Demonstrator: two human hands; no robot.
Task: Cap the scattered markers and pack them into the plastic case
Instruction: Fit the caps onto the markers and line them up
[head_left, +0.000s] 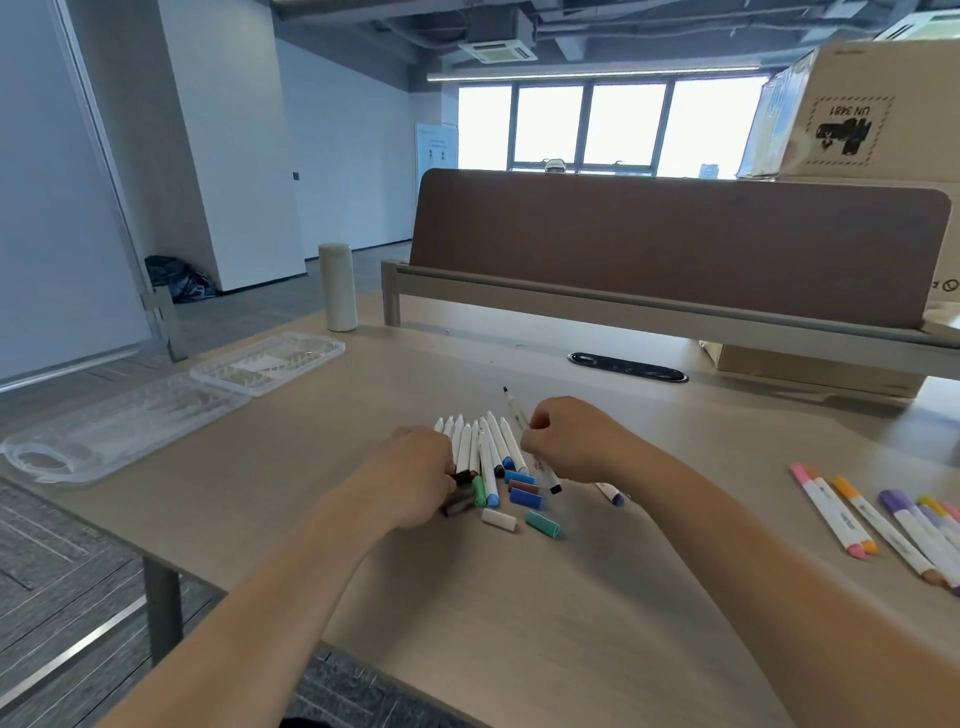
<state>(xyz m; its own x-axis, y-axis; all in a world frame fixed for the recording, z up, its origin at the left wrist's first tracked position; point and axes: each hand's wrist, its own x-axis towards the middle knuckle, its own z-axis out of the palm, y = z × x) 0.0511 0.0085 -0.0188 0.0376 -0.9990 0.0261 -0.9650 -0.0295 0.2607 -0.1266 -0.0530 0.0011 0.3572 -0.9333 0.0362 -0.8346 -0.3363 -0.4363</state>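
A bunch of several white markers (485, 447) lies fanned on the wooden desk (597, 597), tips pointing away from me. Loose caps lie in front of them: blue (525, 497), green (543, 524), white (498, 519), brown (523, 487). My left hand (415, 475) rests at the bunch's left side, fingers curled round a dark cap or marker end. My right hand (569, 441) pinches a thin uncapped black-tipped marker (514, 410) that sticks up beyond my fingers. The clear plastic case (156, 405) lies open at the far left, nothing visible inside.
Several capped pink, orange and purple markers (883, 525) lie at the desk's right edge. A pale cylinder (337, 288) stands at the back left. A brown divider panel (675, 249) closes the far side, with cardboard boxes (857, 109) behind it and a cable slot (626, 367) in the desk.
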